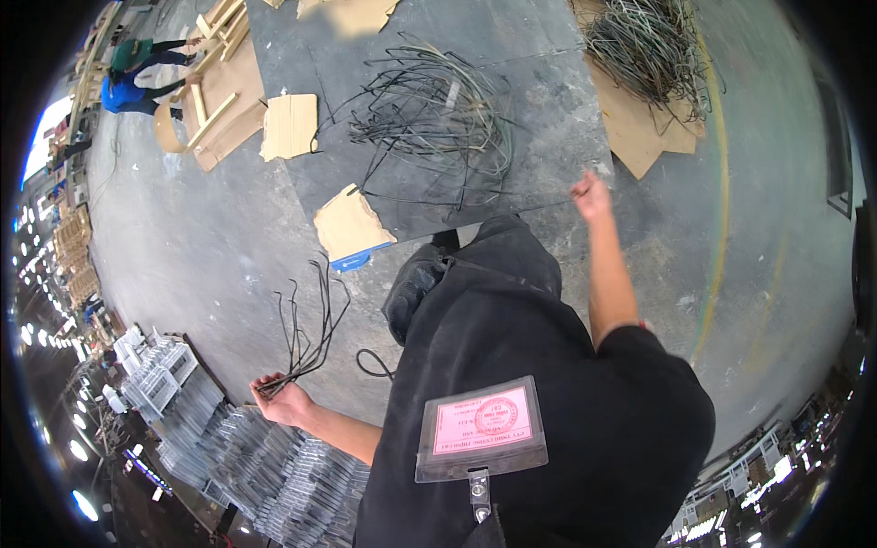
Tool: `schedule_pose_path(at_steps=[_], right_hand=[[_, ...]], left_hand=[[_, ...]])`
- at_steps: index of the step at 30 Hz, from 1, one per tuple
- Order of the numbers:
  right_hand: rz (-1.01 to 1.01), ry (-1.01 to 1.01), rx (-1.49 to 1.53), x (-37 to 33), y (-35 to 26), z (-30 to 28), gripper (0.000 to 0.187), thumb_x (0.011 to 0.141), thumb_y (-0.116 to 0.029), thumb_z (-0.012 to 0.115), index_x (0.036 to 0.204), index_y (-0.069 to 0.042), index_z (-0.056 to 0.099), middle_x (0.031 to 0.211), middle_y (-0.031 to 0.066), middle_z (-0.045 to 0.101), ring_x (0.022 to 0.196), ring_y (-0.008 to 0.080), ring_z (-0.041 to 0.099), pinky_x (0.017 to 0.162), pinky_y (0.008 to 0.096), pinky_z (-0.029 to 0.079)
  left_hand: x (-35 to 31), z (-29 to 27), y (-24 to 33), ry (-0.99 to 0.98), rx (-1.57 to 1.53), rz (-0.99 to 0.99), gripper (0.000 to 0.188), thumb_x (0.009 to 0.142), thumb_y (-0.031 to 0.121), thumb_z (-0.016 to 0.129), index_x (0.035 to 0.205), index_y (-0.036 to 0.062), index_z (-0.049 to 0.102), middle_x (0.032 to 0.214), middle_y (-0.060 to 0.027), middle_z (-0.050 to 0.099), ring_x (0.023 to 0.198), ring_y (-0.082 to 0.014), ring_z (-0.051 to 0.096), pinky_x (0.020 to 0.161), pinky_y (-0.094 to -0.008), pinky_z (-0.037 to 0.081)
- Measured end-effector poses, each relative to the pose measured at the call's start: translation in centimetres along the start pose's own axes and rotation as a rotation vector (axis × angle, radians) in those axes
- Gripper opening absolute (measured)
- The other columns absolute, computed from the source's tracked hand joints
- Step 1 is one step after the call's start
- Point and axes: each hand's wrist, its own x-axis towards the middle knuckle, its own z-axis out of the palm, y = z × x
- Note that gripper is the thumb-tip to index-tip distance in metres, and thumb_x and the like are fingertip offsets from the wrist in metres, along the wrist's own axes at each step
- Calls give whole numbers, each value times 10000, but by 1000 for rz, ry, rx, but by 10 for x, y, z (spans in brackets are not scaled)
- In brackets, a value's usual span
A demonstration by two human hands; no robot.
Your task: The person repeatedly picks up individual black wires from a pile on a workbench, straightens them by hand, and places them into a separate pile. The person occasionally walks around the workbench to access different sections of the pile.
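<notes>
Two co-workers [137, 78], far ahead and to the left of the left hand, stand by pale wooden frames [215, 119]. Grey metal pieces [260, 470] are stacked just beside and below the left hand [281, 402]. That hand is closed around one end of a small bundle of bent rods [311, 352], whose hooked ends spread forward and upward from the grip. A dark loop [370, 361] shows to the right of the bundle, next to the person's clothing.

Ahead, between the hands, a large tangle of rods [429, 128] lies on a dark grey floor sheet [557, 110], with a torn piece of cardboard [350, 224] at its near left. Between the forearms, a clear badge sleeve [482, 429] contains a pink card; it is the only container I can make out.

The right hand [592, 194] is just right of the tangle's near side, fingers curled; I cannot tell whether it holds anything. Beyond it, a second heap of rods [649, 55] rests on brown cardboard [635, 137].

The step in hand appears to be sorting rods out of the tangle; the next move probably calls for easing one free without snagging its neighbours, while the left grip stays firm.
</notes>
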Motion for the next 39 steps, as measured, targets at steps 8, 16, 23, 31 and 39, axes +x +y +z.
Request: schedule_pose_path(at_steps=[8, 16, 23, 31, 39], right_hand=[[156, 531, 86, 130, 109, -65, 220, 931, -102, 524, 1138, -90, 597, 808, 60, 512, 620, 199, 481, 601, 409, 481], [-547, 164, -1798, 85, 70, -18, 523, 875, -261, 686, 1358, -126, 541, 1308, 180, 571, 1270, 391, 524, 998, 555, 451], [-763, -152, -1480, 72, 74, 60, 342, 903, -307, 661, 1177, -103, 649, 1125, 157, 648, 1114, 381, 605, 949, 503, 469], [-629, -10, -1235, 41, 68, -28, 290, 928, -277, 695, 858, 0, 644, 645, 168, 556, 670, 337, 597, 673, 423, 483], [-1004, -737, -1292, -79, -31, 65, 159, 912, -194, 674, 1049, -156, 744, 728, 67, 651, 754, 293, 659, 633, 391, 505]], left_hand=[[17, 2, -2, -48, -49, -133, 165, 1009, 162, 553, 1002, 25, 645, 940, -54, 680, 857, -198, 628, 778, -363, 481], [5, 5, -17, -13, -87, -143, 145, 1004, 140, 546, 1009, 23, 632, 916, -48, 659, 872, -198, 614, 795, -375, 453], [-14, 13, -29, 51, -46, -213, 132, 1001, 129, 557, 998, 17, 625, 922, -50, 646, 869, -202, 604, 796, -370, 440], [-20, 12, -26, 42, -59, -217, 125, 991, 136, 563, 975, 29, 626, 905, -51, 639, 859, -202, 594, 805, -378, 434], [-20, 21, -28, -147, 21, -165, 149, 1010, 149, 546, 1037, 21, 617, 958, -48, 639, 889, -203, 586, 824, -377, 452]])
